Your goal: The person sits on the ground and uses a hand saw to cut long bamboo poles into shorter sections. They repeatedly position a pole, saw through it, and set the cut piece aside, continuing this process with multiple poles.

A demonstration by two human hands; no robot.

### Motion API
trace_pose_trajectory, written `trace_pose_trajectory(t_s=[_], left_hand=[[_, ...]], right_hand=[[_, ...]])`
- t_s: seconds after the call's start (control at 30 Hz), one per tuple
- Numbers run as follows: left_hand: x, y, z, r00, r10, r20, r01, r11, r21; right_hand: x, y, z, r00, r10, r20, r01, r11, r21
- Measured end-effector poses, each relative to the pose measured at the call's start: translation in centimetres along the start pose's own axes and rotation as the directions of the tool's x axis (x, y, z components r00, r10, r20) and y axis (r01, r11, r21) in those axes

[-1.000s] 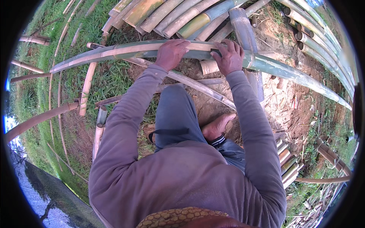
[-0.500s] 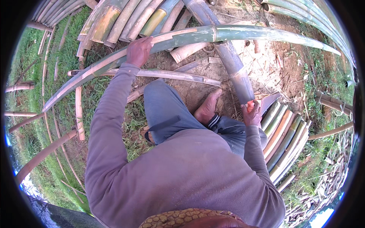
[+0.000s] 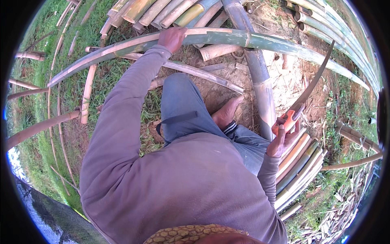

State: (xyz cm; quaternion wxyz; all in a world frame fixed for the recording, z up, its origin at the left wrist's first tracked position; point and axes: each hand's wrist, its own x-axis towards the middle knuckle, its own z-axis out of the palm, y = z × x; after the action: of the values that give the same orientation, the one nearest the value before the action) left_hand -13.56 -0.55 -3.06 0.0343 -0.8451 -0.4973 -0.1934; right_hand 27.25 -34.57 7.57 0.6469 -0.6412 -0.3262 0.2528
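My left hand (image 3: 172, 39) is closed over a long green bamboo pole (image 3: 221, 38), which has a pale stripe along its left part. The pole lies crosswise in front of me, on top of a thicker greyish bamboo pole (image 3: 263, 87). In my right hand (image 3: 281, 140) is the orange handle of a pruning saw (image 3: 311, 89), the fingers wrapped around it. Its dark, curved blade points up and away to the right, with the tip close to the green pole's right part. Behind my left hand runs a thinner split-looking bamboo length (image 3: 203, 74), nearer to my knee.
Cut bamboo pieces (image 3: 166, 12) are stacked at the far left, and long green poles (image 3: 325, 24) at the far right. Another bundle of bamboo pieces (image 3: 298, 168) lies by my right knee. Bamboo rails (image 3: 44, 128) stand at the left over grass. My bare foot (image 3: 229, 112) rests on the dirt.
My right hand has lifted the saw and turned it, so the blade now points up and away. The view has shifted. My left hand keeps its hold on the green bamboo pole.
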Motion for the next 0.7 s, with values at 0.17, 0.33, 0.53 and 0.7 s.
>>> trace_pose_trajectory(t_s=[0.17,0.33,0.53,0.7], left_hand=[[0.7,0.2,-0.2,0.999,-0.016,0.035,0.015,1.000,0.025],[0.8,0.6,-1.0,0.968,-0.133,0.215,0.129,0.991,0.031],[1.0,0.7,-1.2,0.972,-0.121,0.203,0.117,0.993,0.030],[0.4,0.5,-0.7,0.995,-0.072,0.070,0.067,0.996,0.061]], right_hand=[[-5.3,2.6,2.3,0.931,0.135,0.338,-0.057,0.972,-0.229],[-9.2,6.7,3.2,0.778,0.276,0.564,-0.085,0.936,-0.341],[-9.3,8.2,3.7,0.753,0.293,0.590,-0.018,0.905,-0.426],[-8.7,5.4,3.9,0.743,0.393,0.542,-0.080,0.856,-0.511]])
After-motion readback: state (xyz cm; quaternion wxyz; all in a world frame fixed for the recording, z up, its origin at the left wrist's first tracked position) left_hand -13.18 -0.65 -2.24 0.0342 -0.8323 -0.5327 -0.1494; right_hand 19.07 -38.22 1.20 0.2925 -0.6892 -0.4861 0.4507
